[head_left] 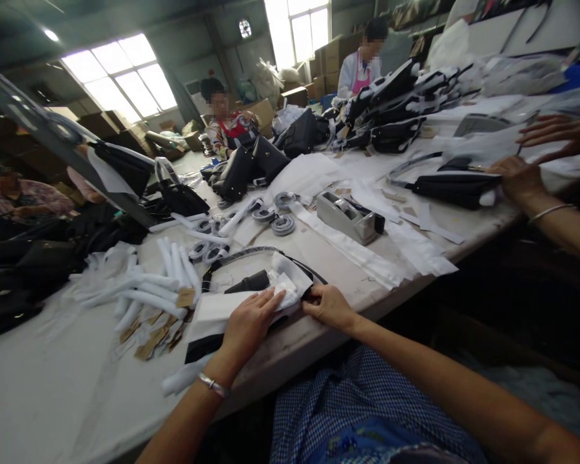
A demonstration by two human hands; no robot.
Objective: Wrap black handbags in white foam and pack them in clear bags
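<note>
My left hand [249, 320] lies flat, fingers stretched, on white wrapping paper [222, 305] that covers a black bag [203, 347] at the table's near edge. My right hand [327, 305] is closed in a pinch on the paper's right edge and the bag beneath it. A black strap [251, 254] wrapped in clear film loops behind the bag.
Rolled white paper pieces [147, 290] and brown tags [152, 341] lie to the left. A grey tape dispenser [348, 216] and tape rolls [283, 224] sit further back. Black bags [241, 169] pile along the table [38, 386]. Another person's hands [517, 177] work on a bag at right; other people sit beyond.
</note>
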